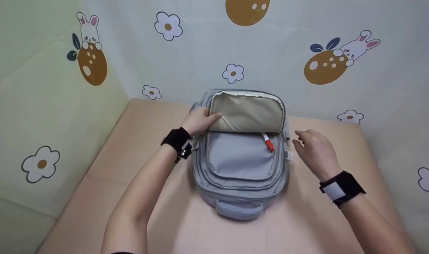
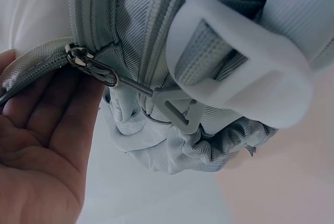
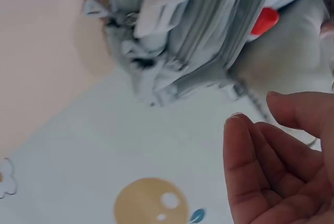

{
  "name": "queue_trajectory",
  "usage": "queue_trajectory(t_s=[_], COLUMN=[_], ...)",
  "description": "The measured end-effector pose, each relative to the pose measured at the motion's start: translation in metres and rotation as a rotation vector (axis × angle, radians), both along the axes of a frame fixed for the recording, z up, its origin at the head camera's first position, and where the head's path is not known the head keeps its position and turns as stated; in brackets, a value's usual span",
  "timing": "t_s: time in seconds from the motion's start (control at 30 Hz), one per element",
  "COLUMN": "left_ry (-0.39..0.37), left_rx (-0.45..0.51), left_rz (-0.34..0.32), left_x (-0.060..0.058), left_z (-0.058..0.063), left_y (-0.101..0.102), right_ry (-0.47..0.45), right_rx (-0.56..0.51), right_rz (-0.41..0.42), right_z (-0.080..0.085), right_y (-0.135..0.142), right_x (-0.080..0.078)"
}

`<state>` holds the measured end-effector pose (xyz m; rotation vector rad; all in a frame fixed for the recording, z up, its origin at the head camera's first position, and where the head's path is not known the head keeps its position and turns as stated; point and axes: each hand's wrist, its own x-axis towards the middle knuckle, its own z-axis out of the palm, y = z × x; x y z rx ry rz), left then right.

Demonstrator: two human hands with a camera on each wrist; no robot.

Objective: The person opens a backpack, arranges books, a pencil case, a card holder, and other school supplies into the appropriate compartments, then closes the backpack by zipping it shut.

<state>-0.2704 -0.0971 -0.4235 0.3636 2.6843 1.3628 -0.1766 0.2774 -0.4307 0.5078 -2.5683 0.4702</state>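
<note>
A grey backpack (image 1: 240, 158) lies on its back with its top handle (image 1: 239, 210) toward me. Its front pocket flap (image 1: 251, 111) is folded away, showing a beige lining. At the flap's left edge my left hand (image 1: 200, 121) grips the fabric, thumb on the lining and fingers behind. The left wrist view shows the fingers under the zippered edge, beside a zipper pull (image 2: 180, 110). A white marker with a red cap (image 1: 269, 144) pokes out of the pocket's right side. Right of the bag, my right hand (image 1: 316, 151) hovers with loosely bent fingers, holding nothing.
The backpack rests on a pale pinkish table (image 1: 158, 211). Behind and to the left hang light cloths (image 1: 193, 63) printed with flowers and rabbits. A white plastic buckle (image 2: 282, 78) sits on the bag's side in the left wrist view.
</note>
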Motion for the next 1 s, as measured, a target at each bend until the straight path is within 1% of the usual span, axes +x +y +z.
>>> queue_trajectory(t_s=[0.17,0.27,0.43,0.63,0.7,0.8,1.0], left_ry=[0.006,0.013,0.029,0.012,0.011,0.010,-0.009], left_rx=[-0.002,-0.005,-0.008,-0.007,-0.004,0.001,0.008], left_rz=[-0.009,-0.007,-0.010,0.001,0.003,0.003,0.014], left_x=[0.000,0.000,0.000,0.000,0.000,0.001,0.003], left_z=[-0.001,-0.001,-0.002,-0.003,-0.003,-0.002,0.000], left_y=[-0.001,-0.001,-0.002,-0.002,-0.002,-0.002,-0.001], right_ry=[-0.134,-0.210,-0.331,-0.568,-0.622,-0.663,-0.680], right_rx=[-0.035,-0.037,-0.010,0.010,-0.007,-0.021,-0.012], right_rz=[-0.125,-0.177,-0.235,-0.310,-0.336,-0.366,-0.377], right_z=[0.001,-0.003,-0.021,-0.048,-0.055,-0.063,-0.068], right_y=[0.035,0.054,0.085,0.109,0.113,0.116,0.116], right_x=[0.002,0.003,0.006,0.012,0.015,0.018,0.020])
